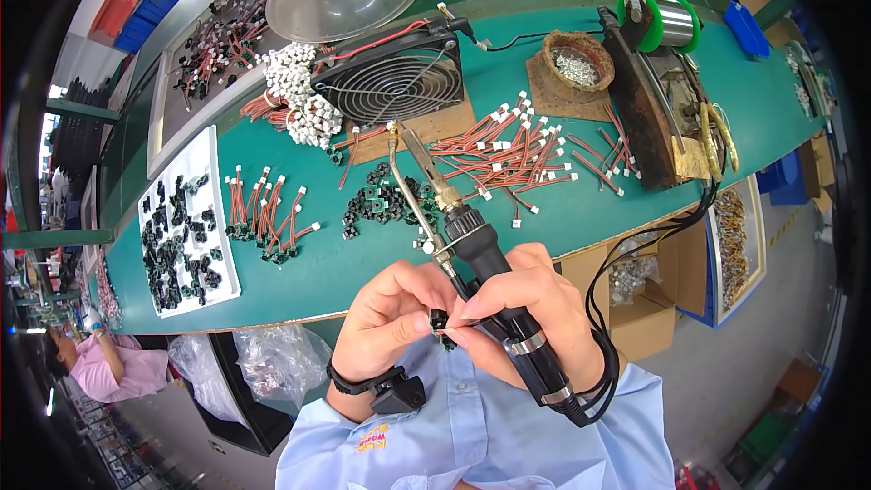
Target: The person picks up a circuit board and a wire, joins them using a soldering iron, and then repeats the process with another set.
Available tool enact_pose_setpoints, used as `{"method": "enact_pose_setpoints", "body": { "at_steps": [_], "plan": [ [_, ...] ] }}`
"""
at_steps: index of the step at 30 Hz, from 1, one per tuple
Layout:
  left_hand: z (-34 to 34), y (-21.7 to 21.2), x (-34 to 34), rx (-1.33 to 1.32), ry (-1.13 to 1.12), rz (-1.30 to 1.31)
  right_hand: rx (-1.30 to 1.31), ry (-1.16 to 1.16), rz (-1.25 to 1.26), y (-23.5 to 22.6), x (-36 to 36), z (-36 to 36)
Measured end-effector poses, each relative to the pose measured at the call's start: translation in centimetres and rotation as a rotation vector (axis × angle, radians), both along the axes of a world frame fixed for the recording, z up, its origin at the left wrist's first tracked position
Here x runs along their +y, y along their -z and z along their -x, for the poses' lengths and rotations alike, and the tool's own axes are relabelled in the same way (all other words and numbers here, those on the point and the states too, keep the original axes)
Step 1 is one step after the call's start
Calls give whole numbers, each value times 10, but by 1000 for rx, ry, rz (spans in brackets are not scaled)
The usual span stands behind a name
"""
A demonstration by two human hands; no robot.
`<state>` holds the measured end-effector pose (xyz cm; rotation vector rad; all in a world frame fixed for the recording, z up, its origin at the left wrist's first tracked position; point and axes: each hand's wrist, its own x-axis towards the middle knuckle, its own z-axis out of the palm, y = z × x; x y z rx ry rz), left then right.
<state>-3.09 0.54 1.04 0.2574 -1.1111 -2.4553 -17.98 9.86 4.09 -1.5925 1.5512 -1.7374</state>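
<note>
My left hand [386, 319] is closed, pinching a small black component with a bit of green board [439, 319] in front of my chest. Wrapped round a black-handled soldering iron [476, 240] is my right hand [549, 318]; its thumb and fingertip also meet at the component, where a fine wire may be, too small to make out. The iron's metal tip points up and away, with a thin metal feed tube [406, 183] beside it. Beyond the tip lie loose black components [376, 204] and red-and-black wires with white connectors [508, 154].
At left sit a white tray [227, 249] of black parts and several wired pieces [272, 218]. A fan [395, 82], bundled white connectors [313, 118], a round bowl [553, 45] and a solder spool [673, 20] stand farther back. Black cables [603, 290] hang at right. A person [113, 367] is far left.
</note>
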Motion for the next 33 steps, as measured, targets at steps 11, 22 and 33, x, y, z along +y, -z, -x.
{"method": "enact_pose_setpoints", "body": {
  "at_steps": [11,22,33],
  "plan": [
    [-1,-1,2,-25,-21,-9,6,-30,-2,-2,0,1],
    [-3,-4,2,-71,-18,-38,17,-19,-15,-2,0,1],
    [-4,-13,1,-76,-61,93,-28,-15,-42,-1,4,4]
  ]
}}
